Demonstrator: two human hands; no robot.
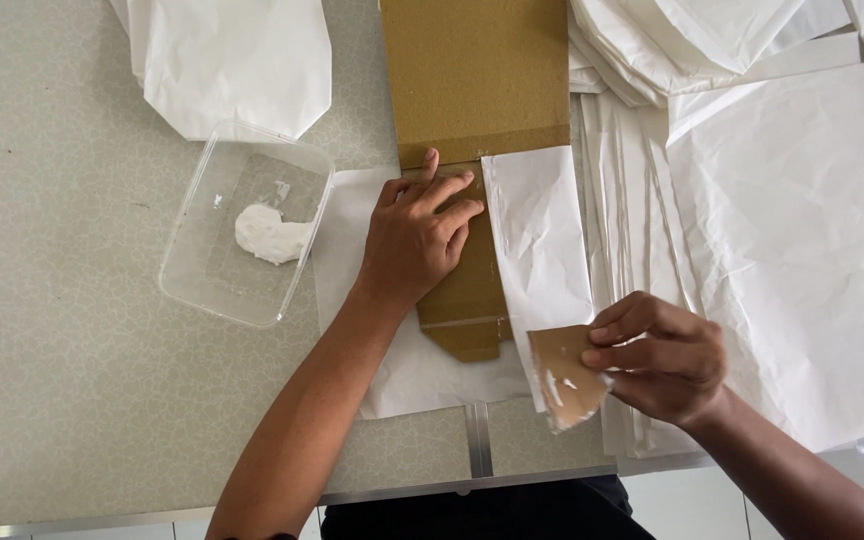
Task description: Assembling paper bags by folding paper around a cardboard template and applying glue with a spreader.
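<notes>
Brown cardboard strip [467, 300] is being pressed flat against white paper [542, 250] by the left hand [414, 240], fingers spread. A glue-smeared cardboard scrap [564, 378] is being pinched by the right hand [664, 358] at 4 o'clock. A plastic tub [242, 225] of paste is lying at 9 o'clock

This is looking like a small paper-bag workshop: white paper sheets [792, 220] are piling up on the table [52, 330], beside a tub of white paste [247, 225].
</notes>
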